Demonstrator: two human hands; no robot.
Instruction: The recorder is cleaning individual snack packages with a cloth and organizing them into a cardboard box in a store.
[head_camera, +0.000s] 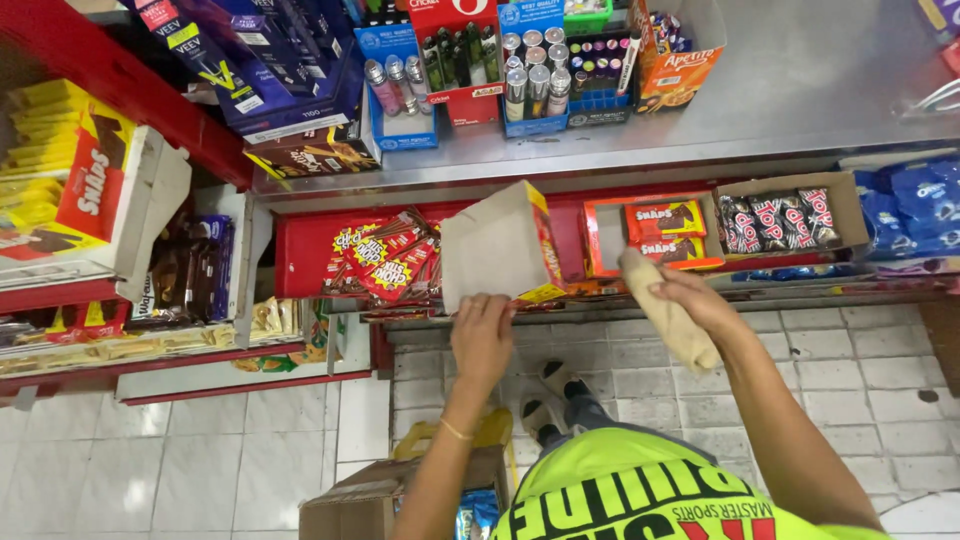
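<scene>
My left hand (482, 335) grips the lower edge of a tilted cardboard display box (498, 245) with a plain brown back and yellow-red printed side, held in front of the red shelf (300, 250). My right hand (690, 290) holds a rolled beige cloth (668, 318) that hangs down past my wrist, just below an orange open carton of chocolate bars (652, 235). Red and yellow snack packets (385, 255) lie on the shelf to the left of the box.
A brown carton of dark wrapped bars (785, 215) and blue biscuit packs (915, 205) sit to the right. A steel counter (800, 90) above carries small display boxes. Yellow cartons (60, 170) fill the left shelves. An open cardboard box (370, 495) stands on the tiled floor.
</scene>
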